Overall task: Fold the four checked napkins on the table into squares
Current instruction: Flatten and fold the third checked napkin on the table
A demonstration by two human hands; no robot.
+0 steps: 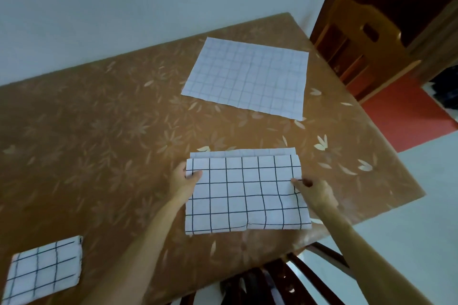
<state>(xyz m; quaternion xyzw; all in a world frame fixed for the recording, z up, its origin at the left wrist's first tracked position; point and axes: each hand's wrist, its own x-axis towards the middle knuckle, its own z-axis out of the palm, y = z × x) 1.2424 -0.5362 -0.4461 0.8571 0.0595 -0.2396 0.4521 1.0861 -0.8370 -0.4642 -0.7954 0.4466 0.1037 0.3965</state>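
Note:
A white napkin with a black grid (245, 193) lies folded in half near the table's front edge, its upper layer a little short of the layer beneath. My left hand (184, 179) pinches its left edge, thumb on top. My right hand (314, 192) pinches its right edge. A second napkin (247, 77) lies flat and unfolded at the far side of the table, pale side up. A small folded napkin (42, 270) rests at the near left corner. No fourth napkin is in view.
The table (99, 143) has a brown flower-patterned cover and stands against a pale wall. A wooden chair (359, 39) stands at the far right. Dark chair rails (297, 277) show below the front edge.

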